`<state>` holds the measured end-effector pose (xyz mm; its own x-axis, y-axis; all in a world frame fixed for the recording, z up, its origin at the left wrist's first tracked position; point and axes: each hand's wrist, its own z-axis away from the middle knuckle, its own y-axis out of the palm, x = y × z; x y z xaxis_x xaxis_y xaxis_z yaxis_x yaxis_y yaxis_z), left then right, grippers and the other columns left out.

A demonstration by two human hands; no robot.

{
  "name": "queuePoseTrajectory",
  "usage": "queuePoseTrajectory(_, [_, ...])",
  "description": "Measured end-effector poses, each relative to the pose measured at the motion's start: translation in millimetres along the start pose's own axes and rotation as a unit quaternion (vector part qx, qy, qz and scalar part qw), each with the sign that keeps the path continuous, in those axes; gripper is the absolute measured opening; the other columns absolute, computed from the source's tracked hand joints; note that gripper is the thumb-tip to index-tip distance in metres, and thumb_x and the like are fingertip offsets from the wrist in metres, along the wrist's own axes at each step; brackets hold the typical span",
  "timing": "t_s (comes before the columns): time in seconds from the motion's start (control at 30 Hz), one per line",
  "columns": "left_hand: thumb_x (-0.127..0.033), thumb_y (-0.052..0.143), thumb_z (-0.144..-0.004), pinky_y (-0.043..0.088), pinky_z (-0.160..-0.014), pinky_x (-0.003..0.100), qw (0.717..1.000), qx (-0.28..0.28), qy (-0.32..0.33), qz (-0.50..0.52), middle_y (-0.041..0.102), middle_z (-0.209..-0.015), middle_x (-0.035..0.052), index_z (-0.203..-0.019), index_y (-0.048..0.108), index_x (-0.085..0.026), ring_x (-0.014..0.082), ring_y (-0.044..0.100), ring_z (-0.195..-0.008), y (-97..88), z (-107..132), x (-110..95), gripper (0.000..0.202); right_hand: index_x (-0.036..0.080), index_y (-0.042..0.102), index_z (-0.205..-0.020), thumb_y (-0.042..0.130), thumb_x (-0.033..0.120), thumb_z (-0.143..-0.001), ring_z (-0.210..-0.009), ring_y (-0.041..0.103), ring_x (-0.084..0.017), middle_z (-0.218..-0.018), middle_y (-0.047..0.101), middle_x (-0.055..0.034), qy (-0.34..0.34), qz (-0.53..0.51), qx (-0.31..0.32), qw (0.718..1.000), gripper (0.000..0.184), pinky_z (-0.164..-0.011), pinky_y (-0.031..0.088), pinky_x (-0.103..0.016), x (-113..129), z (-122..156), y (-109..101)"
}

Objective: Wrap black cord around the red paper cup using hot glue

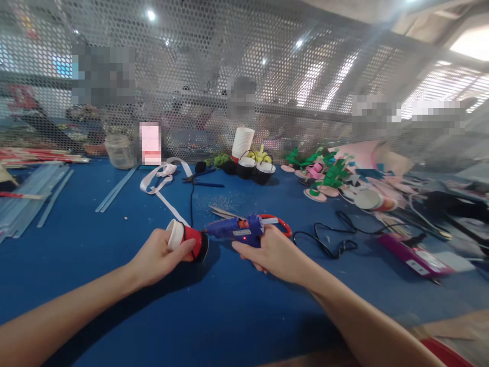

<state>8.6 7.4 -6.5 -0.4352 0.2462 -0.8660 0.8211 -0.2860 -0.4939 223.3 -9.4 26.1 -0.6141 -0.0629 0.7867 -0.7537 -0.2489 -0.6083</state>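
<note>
My left hand (160,255) is closed around a small paper cup (187,241) lying on its side, white at the rim, red in the middle, black at the base. My right hand (273,252) grips a blue hot glue gun (239,229) with a small red light on its body. The gun's nozzle points left and touches the cup's black base. Both hands hover just above the blue table (114,244).
Red-handled scissors (271,221) lie behind the glue gun, a black cord (336,239) to the right. White ribbon (160,183), glue sticks (34,196), a jar (119,151), stacked white cups (243,142), black finished cups (254,171) and green-pink crafts (324,173) line the back. Mesh screen (244,76) behind.
</note>
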Motion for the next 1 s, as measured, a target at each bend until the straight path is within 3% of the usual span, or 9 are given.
queuePoseTrajectory(0.4, [-0.036,0.046,-0.074,0.042,-0.046,0.019,0.999,0.021,0.010,-0.024,0.051,-0.051,-0.0011,-0.058,0.055,-0.013,0.0100,0.047,-0.048,-1.3,1,-2,0.030,0.016,0.048,-0.054,0.049,0.030,-0.070,-0.031,0.041,-0.006,-0.037,0.043,0.0055,-0.006,0.007,0.006,1.000,0.021,-0.032,0.035,-0.015,1,3,-2])
queuePoseTrajectory(0.73, [-0.036,0.053,-0.070,0.046,-0.055,0.023,0.993,0.005,-0.047,0.112,0.055,-0.058,-0.0003,-0.066,0.057,-0.012,0.0109,0.051,-0.053,0.3,-2,-4,0.025,0.015,0.054,-0.063,0.049,0.034,-0.072,-0.032,0.041,-0.006,-0.037,0.044,0.0054,-0.015,-0.040,0.036,0.998,0.022,-0.037,0.037,-0.018,-2,6,-12])
queuePoseTrajectory(0.87, [-0.034,0.050,-0.071,0.041,-0.047,0.019,0.998,-0.021,-0.001,0.061,0.049,-0.052,-0.0022,-0.058,0.054,-0.013,0.0086,0.045,-0.048,-2.0,-1,-8,0.026,0.013,0.052,-0.066,0.051,0.030,-0.073,-0.033,0.038,-0.005,-0.037,0.042,0.0067,-0.039,-0.124,0.022,0.991,0.018,-0.039,0.035,-0.018,-4,-1,-17])
queuePoseTrajectory(1.0, [-0.031,0.047,-0.074,0.029,-0.040,0.018,0.993,-0.063,0.084,-0.050,0.037,-0.046,-0.0048,-0.050,0.048,-0.014,0.0064,0.033,-0.044,-6.0,0,-10,0.029,0.011,0.055,-0.065,0.055,0.033,-0.069,-0.041,0.043,-0.005,-0.046,0.048,0.0032,-0.014,-0.180,-0.014,0.983,0.022,-0.040,0.035,-0.017,-4,-7,-19])
